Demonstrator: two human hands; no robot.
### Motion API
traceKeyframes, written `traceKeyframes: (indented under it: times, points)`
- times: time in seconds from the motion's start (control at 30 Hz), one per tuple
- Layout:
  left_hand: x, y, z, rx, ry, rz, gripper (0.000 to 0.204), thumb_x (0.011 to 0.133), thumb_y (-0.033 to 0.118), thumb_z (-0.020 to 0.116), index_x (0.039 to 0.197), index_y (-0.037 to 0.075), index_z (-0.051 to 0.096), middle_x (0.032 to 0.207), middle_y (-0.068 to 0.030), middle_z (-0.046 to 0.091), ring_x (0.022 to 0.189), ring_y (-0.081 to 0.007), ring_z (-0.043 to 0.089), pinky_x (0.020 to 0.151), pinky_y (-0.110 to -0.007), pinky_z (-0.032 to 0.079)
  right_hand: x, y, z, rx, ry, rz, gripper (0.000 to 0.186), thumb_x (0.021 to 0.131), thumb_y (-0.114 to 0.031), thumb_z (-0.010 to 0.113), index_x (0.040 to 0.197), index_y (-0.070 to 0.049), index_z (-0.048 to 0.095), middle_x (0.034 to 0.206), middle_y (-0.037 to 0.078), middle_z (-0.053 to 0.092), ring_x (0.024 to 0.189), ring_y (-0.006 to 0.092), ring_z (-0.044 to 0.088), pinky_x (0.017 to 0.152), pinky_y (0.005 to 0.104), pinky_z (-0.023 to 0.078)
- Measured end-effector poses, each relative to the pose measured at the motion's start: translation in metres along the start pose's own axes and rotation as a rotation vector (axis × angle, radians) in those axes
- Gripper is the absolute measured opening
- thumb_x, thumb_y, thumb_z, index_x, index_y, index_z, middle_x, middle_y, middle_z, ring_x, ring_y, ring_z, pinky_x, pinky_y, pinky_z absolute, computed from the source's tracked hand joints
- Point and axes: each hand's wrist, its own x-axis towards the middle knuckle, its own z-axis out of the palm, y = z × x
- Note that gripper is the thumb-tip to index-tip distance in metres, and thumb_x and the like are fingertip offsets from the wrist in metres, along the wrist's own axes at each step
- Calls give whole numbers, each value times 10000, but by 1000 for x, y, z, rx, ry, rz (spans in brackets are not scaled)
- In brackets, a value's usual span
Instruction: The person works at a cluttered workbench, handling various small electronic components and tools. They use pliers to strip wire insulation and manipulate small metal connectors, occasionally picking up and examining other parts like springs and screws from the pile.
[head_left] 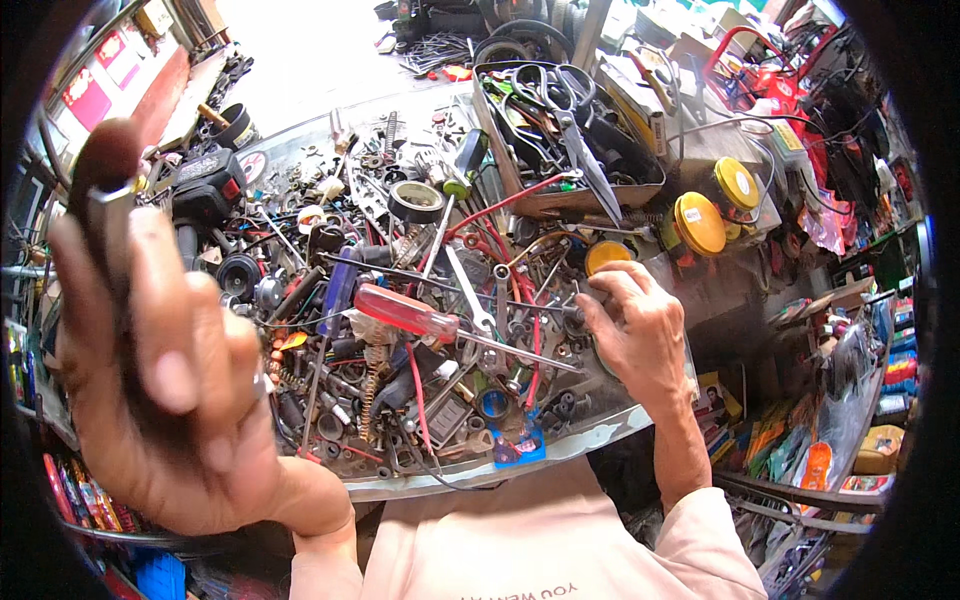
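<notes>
Raised close to the camera at the left, my left hand (180, 390) is closed round a long dark object (108, 180) with a shiny metal part near its top. It is blurred, so its kind cannot be made out. At the table's right side, my right hand (640, 325) rests low among small metal parts, fingers curled and thumb near the forefinger. Whatever lies between them is too small to name. Just beyond it sits a yellow round lid (607, 256). To its left lie a red-handled screwdriver (405, 312), an open-ended wrench (468, 290) and a blue-handled screwdriver (340, 288).
Loose hardware covers the table (590, 432). At its far side stands a bin (520, 203) of pliers and scissors. A roll of tape (416, 201) and a black battery pack (207, 186) lie among the parts. Two yellow-lidded containers (699, 224) stand at the right.
</notes>
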Motion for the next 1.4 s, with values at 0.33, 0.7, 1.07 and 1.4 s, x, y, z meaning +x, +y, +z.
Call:
traceKeyframes:
  times: [0.33, 0.7, 1.07, 1.4]
  points:
    - [-57, 48, -71, 76, 112, 78, 443, 1123, 238, 298, 1463, -44, 277, 678, -46, 460, 307, -111, 316, 282, -227, 290, -71, -56, -12, 279, -216, 113, 170, 792, -75, 814, 929, -29, 724, 817, 89, 688, 581, 180, 637, 528, 291, 497]
    - [-178, -48, -69, 877, 1123, 44, 260, 1042, 193, 533, 1201, -1, 602, 609, 34, 447, 476, -22, 324, 383, -177, 205, -74, -98, 27, 384, -257, -148, 312, 764, -14, 796, 1069, -45, 736, 683, 74, 614, 481, 199, 559, 464, 304, 434]
    - [-199, -81, -75, 759, 1051, 14, 272, 1042, 189, 535, 1222, -8, 586, 633, 7, 461, 469, -62, 358, 547, -227, 458, -17, -103, 58, 30, -462, -595, 563, 789, -111, 733, 1336, -113, 601, 762, 35, 547, 580, 212, 595, 497, 357, 474]
    - [-201, -83, -81, 727, 1068, 44, 287, 1053, 173, 516, 1235, -44, 562, 627, -18, 511, 436, -51, 364, 478, -179, 384, 14, -107, 84, 81, -390, -686, 313, 838, -167, 757, 1117, -78, 646, 743, 49, 617, 636, 245, 648, 543, 373, 499]
